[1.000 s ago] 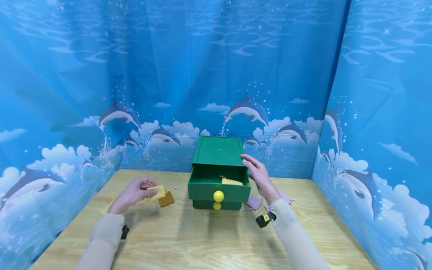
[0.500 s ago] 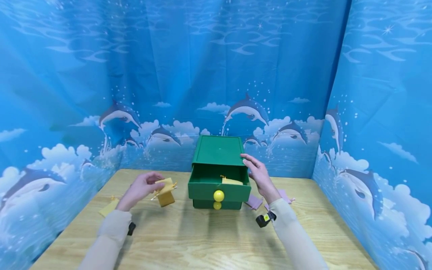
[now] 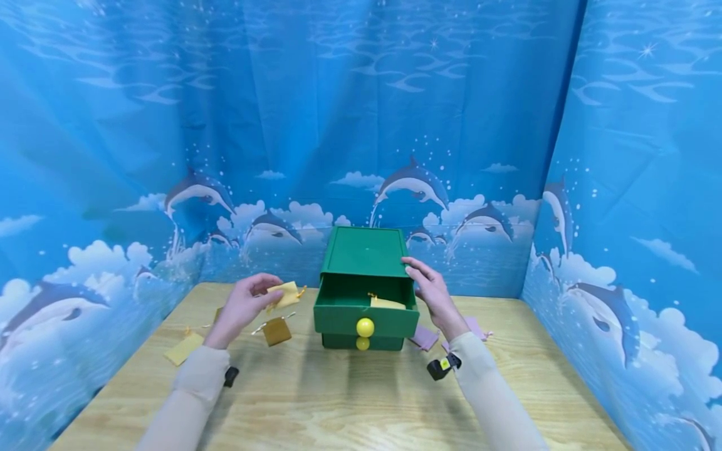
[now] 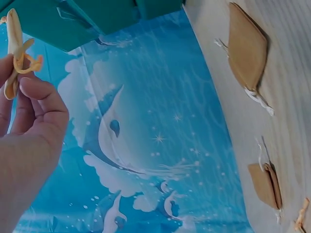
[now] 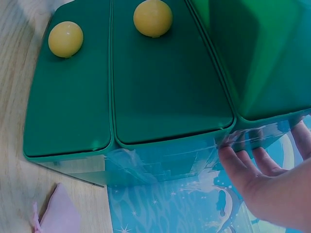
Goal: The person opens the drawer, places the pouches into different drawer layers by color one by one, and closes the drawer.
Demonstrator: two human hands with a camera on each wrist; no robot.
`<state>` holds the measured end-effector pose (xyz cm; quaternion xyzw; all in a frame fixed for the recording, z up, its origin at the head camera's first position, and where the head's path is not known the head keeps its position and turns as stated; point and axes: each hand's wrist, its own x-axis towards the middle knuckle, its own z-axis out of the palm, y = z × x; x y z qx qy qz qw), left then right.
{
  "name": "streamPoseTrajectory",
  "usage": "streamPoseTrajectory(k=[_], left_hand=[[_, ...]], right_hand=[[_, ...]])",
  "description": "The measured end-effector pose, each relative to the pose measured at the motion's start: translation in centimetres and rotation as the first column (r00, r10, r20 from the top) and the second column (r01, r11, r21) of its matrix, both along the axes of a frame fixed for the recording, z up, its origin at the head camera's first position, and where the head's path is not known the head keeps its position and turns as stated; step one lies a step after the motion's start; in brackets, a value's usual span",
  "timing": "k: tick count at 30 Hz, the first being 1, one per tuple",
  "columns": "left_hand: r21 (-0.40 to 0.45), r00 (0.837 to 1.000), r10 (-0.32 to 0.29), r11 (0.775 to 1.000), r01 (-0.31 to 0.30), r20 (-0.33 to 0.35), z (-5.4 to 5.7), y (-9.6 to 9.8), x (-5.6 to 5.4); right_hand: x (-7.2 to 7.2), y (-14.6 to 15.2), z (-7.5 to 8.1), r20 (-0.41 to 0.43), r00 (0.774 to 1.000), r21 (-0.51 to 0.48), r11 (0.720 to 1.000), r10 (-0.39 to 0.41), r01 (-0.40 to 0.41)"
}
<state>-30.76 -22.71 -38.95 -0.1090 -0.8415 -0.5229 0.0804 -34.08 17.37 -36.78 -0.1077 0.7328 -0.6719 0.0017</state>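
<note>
Left hand (image 3: 245,307): thumb and fingers pinch a yellow pouch (image 3: 286,294), lifted clear of the counter (image 3: 361,407); orange cord at the pouch's far end, towards the box. Right hand (image 3: 433,294): grasping nothing, fingers extended against the near side of the green box (image 3: 366,250), which stands between the hands. Upper drawer (image 3: 335,319) pulled out (round yellow knob (image 3: 365,327) on its front); cream pouch (image 3: 387,303) inside, nearer the right hand. Below the held pouch, flat on the counter: brown pouch (image 3: 277,332). Smaller brown pouch (image 4: 266,186), partly hidden behind the left hand in the head view. Pale yellow pouch (image 3: 183,349) left of the left wrist. Purple pouches (image 3: 424,337) beside the right wrist.
</note>
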Motion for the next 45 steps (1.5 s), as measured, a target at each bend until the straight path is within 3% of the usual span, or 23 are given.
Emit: streamPoseTrajectory(k=[4,10,14,18,27,32,38,45], left_hand=[[0.033,1.0,0.021,0.999,-0.02,-0.018,0.4,0.5,0.2],[0.148,0.994,0.082,0.987,-0.07,-0.074,0.7,1.5,0.4],[0.191,0.986,0.12,0.977,-0.096,-0.114,0.8,2.2,0.5],[0.222,0.98,0.159,0.967,-0.13,-0.119,1.1,2.9,0.5],[0.306,0.96,0.241,0.933,-0.189,-0.143,2.4,4.3,1.4],[0.328,0.954,0.243,0.928,-0.176,-0.174,3.1,5.0,1.8],[0.344,0.959,0.193,0.932,-0.113,-0.209,4.0,5.9,2.2],[0.359,0.959,0.143,0.932,-0.047,-0.246,4.8,7.1,2.6]], right_hand=[[-0.1,0.0,0.0,0.011,1.0,0.0,1.0,0.002,-0.002],[-0.1,0.0,0.2,0.03,0.999,-0.001,1.0,0.016,-0.016],[0.9,-0.2,1.2,0.031,0.999,0.01,1.0,0.021,-0.021],[2.0,-0.4,2.0,0.028,0.999,0.019,1.0,0.024,-0.025],[2.1,-0.4,2.1,0.021,0.999,0.013,0.999,0.029,-0.029],[2.1,-0.4,2.1,0.017,0.999,0.009,0.999,0.033,-0.033],[2.0,-0.4,2.1,0.018,0.999,0.001,0.999,0.033,-0.033],[-0.2,0.0,0.0,0.005,1.0,-0.017,1.0,0.006,-0.006]])
